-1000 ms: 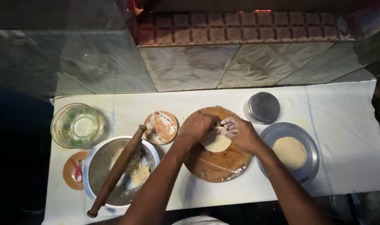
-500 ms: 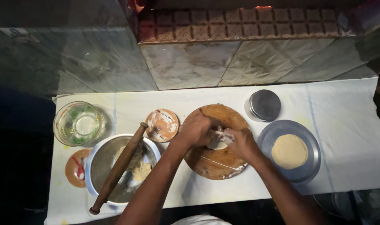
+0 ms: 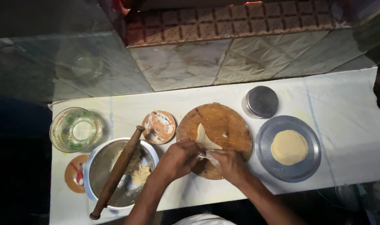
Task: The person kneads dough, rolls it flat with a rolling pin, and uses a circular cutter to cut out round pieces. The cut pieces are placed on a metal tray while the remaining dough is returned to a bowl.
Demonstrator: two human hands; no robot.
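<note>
Head view: soft, floury folded dough (image 3: 206, 139) is being pinched at its near edge by both hands' grips, left hand (image 3: 179, 158) and right hand (image 3: 227, 163), likely tearing if pulled.

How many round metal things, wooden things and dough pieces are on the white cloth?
Metal: 3, the bowl, plate, lidded tin
Wooden: 2, the round board, rolling pin
Dough: 3, the folded piece, flat disc, lump
Total: 8

Two hands (image 3: 179, 160) (image 3: 227, 164), one round wooden board (image 3: 229, 125), one rolling pin (image 3: 117, 173), two dough pieces (image 3: 206, 139) (image 3: 289, 147), one steel plate (image 3: 265, 162) at three o'clock, one bowl (image 3: 99, 160), one glass (image 3: 73, 129).
</note>
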